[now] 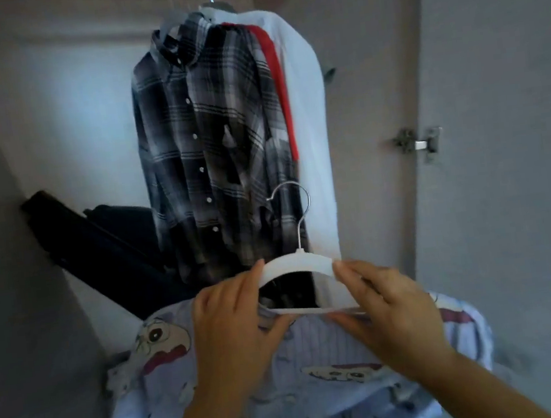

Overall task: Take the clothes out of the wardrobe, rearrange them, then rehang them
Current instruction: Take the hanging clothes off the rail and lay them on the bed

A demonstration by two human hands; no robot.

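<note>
Both hands, the left hand (232, 320) and right hand (388, 306), are gripping the stiff white hanger (296, 265) by its shoulders at the wardrobe mouth, the light, floppy printed shirt (320, 375) sagging beneath.

Dim, pale-walled wardrobe (50, 114); metal hinge (418, 144) on its right door (513, 199).
</note>
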